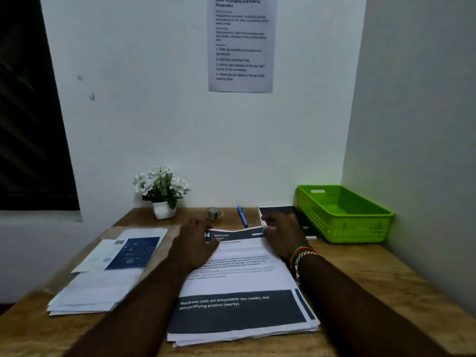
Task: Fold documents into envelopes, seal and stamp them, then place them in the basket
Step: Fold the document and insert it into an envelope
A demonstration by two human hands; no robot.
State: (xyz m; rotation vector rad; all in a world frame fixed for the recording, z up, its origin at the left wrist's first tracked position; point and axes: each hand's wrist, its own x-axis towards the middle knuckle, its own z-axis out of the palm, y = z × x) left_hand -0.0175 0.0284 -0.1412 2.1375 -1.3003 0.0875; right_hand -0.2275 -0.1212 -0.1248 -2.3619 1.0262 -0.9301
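I judge the job barely begun. The basket, right of centre against the wall corner, shows no envelope inside, and I see nothing folded, sealed or stamped anywhere — so folding, stuffing, sealing, stamping and dropping off all look still to do.

My left hand lies on the upper left part of the top sheet in the lower middle of the frame, fingers spread and fairly flat, pressing rather than gripping. My right hand is at the sheet's upper right corner; its fingers look loosely curved over the edge, but I cannot tell whether they pinch the paper or only rest on it. The far edge of the sheet is lifted and buckled between the two hands, which I read as the start of a fold.

The sheet is thin white printed paper with dark bands, topping a stack with slightly fanned edges. A second stack lies at lower left, blurred. The basket is glossy green plastic, rectangular, with perforated walls and a handle slot. The bench is brown wood with visible grain. Just above the hands: a blue pen, a dark flat booklet, and a small greyish object too blurred to name.
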